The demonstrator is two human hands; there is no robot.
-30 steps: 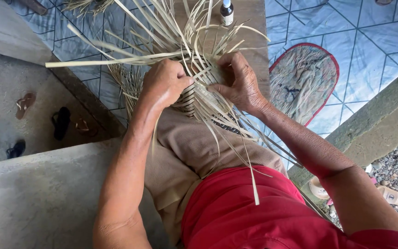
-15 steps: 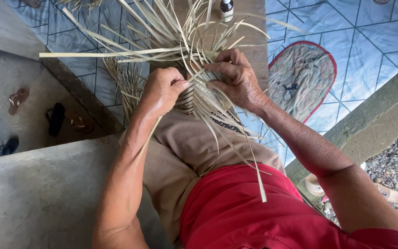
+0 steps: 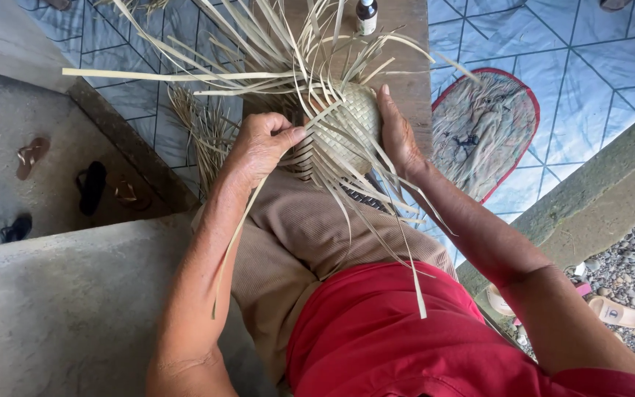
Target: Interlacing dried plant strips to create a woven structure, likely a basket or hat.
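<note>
A half-woven basket of pale palm strips [image 3: 347, 121] rests on my knee, with many loose strip ends [image 3: 207, 73] fanning out to the left, up and down over my lap. My left hand [image 3: 262, 143] is closed on strips at the basket's left edge, thumb pressed against the weave. My right hand [image 3: 398, 136] lies flat against the basket's right side, fingers pointing up, cupping it. The woven rounded face shows between both hands.
A small dark bottle with a white label [image 3: 366, 16] stands on a wooden bench [image 3: 409, 81] behind the basket. An oval mat with red trim [image 3: 486, 125] lies on the blue tiled floor. Sandals [image 3: 93, 190] sit on the concrete at left; gravel and sandals [image 3: 615, 312] at right.
My right hand slid off the front of the weave to the basket's right side, uncovering the woven face. My left hand kept its hold on the strips.
</note>
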